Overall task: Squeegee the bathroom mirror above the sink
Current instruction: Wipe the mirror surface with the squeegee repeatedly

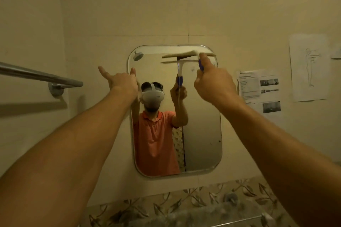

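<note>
The squeegee (191,54) is in my right hand (214,84), its pale blade lying level across the top right of the mirror (201,125), just under the mirror's upper edge and reaching almost to its right rim. I judge it a light tool: a stiff plastic head with a soft rubber lip, and a purple handle that gives the only sensible place to hold. My right fingers are wrapped closed round that handle, just below the head, thumb up along the shaft, which should let me keep the blade flat and press evenly. Too little pressure and the lip will likely skip; tilt it and one end lifts off the glass. If the handle is wet it could twist in my grip, though I cannot tell from here whether it is. The mirror itself is a frameless sheet with rounded corners, hard and slick, and I would treat it as fragile, so no leaning in hard. My left hand (121,80) is at the mirror's upper left edge, fingers loosely spread and holding nothing, some of them resting on or just beside the rim; whether they touch the glass I cannot tell. Left of the mirror a metal towel bar (38,75) juts from the wall, well apart. Right of the mirror, printed papers (258,86) are stuck to the tiles. Below the mirror runs a leaf-patterned tile border (184,202).
</note>
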